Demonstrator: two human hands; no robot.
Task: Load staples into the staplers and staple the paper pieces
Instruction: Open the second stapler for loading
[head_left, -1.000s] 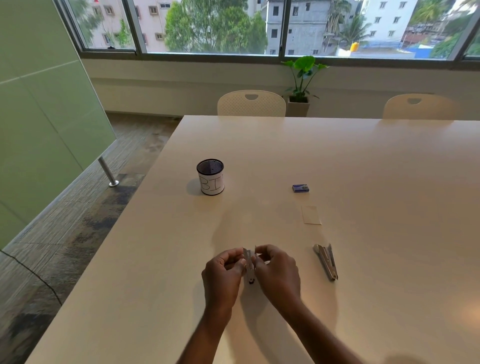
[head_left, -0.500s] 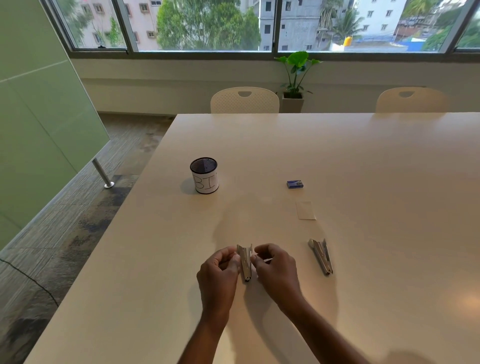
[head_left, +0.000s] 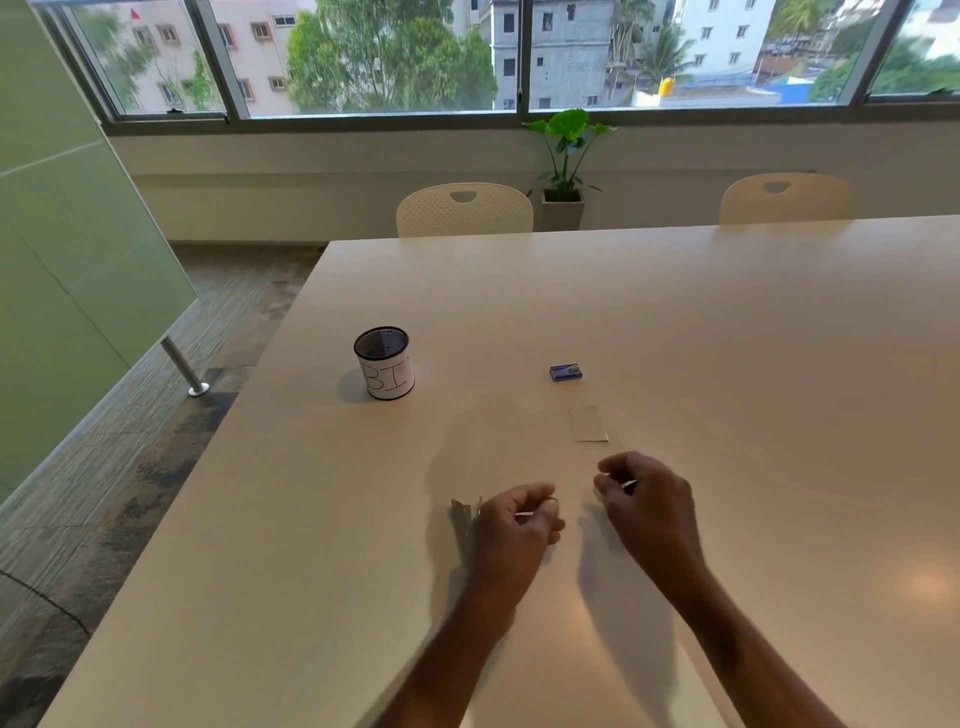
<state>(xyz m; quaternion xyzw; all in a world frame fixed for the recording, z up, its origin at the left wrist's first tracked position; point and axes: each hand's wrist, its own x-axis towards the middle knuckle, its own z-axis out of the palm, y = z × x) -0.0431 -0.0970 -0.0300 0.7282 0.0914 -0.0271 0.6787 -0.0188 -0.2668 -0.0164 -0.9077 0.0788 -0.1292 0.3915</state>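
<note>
One head-worn wide-angle camera looks forward and downward across the table (head_left: 727, 338), close above its near end, facing the windows (head_left: 389, 52).

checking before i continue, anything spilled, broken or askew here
Nothing stands out: staple box, paper piece and cup sit tidily on the table, a stapler lies by the left hand, which like the right hand pinches a thin strip.

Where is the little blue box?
In the head view, the little blue box lies on the white table, right of the black mesh cup and just beyond the small paper piece.
</note>
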